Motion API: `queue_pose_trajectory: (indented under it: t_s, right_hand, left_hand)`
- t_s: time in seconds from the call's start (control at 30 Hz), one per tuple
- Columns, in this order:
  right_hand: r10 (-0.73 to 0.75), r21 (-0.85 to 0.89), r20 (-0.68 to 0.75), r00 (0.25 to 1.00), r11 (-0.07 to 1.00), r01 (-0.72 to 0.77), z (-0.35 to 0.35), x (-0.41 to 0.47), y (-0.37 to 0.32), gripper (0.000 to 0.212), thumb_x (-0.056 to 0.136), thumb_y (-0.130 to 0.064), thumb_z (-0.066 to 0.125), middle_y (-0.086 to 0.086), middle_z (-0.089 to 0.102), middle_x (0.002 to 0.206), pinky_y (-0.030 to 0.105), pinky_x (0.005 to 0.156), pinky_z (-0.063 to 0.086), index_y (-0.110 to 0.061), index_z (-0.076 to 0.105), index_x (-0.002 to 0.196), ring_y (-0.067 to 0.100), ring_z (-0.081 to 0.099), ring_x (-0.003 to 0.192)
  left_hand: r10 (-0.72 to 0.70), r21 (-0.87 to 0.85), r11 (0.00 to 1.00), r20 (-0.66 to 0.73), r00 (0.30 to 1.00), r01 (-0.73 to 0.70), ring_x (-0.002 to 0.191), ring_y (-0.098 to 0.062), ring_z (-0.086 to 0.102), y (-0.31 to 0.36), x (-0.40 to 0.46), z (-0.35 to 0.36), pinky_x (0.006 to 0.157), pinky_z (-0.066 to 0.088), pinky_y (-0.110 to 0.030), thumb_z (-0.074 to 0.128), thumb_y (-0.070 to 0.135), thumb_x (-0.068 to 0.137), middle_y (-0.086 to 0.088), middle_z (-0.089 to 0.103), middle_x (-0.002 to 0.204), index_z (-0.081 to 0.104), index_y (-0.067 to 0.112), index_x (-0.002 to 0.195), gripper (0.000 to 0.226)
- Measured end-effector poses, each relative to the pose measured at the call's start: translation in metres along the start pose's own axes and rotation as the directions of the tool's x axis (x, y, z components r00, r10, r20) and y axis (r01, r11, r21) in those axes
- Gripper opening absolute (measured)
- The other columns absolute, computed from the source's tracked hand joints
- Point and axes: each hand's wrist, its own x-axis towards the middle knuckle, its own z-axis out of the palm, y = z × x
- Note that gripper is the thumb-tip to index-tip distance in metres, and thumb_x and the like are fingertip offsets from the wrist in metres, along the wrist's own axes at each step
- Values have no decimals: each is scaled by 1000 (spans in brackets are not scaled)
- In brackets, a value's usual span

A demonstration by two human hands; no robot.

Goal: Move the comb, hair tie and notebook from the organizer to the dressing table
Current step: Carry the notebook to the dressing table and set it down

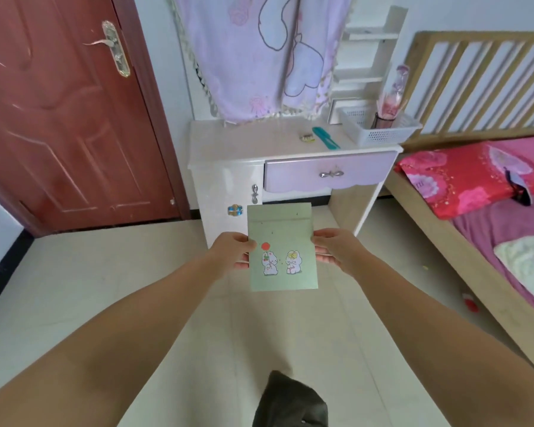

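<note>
While held, notebook [281, 251] outside organizer [379, 131].

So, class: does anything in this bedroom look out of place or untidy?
Yes. A small red object lies loose on the pale tiled floor beside the wooden bed frame, like dropped litter. Yellowish crumbs sit nearby. The white dressing table looks orderly.

notebook held out before the dressing table

the notebook [281, 251] sits between the left hand [232, 251] and the right hand [333, 249], in front of the dressing table [228, 180]. on the tabletop, the hair tie [306, 138] lies just left of the comb [326, 138]; the organizer [379, 129] stands at the right end. a door [59, 118] lies left, a bed [475, 211] right.
</note>
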Motion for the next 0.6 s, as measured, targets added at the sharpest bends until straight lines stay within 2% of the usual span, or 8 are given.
queue_pose_trajectory:
  t_s: [0.1,0.13,0.27,0.4,0.47,0.6]
  right_hand:
    - [17,-25,32,999,1000,-16,-13,73,-38,20,88,-1,58,7,68,84,25,67,53,-2,62,107,15,65,74]
    - [15,-41,40,999,999,-13,-16,97,-53,17,88,-1,58,6,67,83,24,66,53,-3,62,105,15,65,73]
    - [33,-81,75,997,996,-27,-17,185,-100,15,88,-2,58,5,66,82,24,67,52,-5,61,103,14,63,72]
    - [69,-125,98,993,991,-56,-3,274,-128,20,88,-3,58,9,69,91,34,82,52,-2,62,108,21,65,84]
    - [66,-157,67,996,986,-55,3,320,-138,23,88,-3,58,13,68,100,37,87,52,0,62,110,26,65,93]
    - [56,-212,8,998,976,-53,17,407,-164,21,86,-4,59,16,69,107,44,94,52,0,65,106,31,65,102]
  left_hand:
    - [-23,-24,999,-18,1000,22,77,-21,66,35,66,2,55,56,-20,56,9,89,-10,68,94,62,6,96,10]
    - [-21,-28,999,-24,999,20,74,-18,66,48,86,1,55,56,-20,57,10,89,-8,68,91,63,6,96,10]
    - [-41,-44,998,-71,997,38,72,-18,66,86,165,-10,71,57,-30,58,10,87,-7,68,90,65,5,97,12]
    - [-79,-43,996,-86,993,75,79,-24,64,114,246,-28,89,55,-43,57,8,88,-8,67,83,63,6,89,7]
    - [-85,-36,996,-85,993,82,78,-25,63,127,292,-38,89,55,-44,55,6,89,-8,67,82,63,5,91,8]
    - [-94,-15,996,-71,993,93,75,-25,64,153,382,-58,77,56,-39,52,4,89,-11,66,84,62,1,97,12]
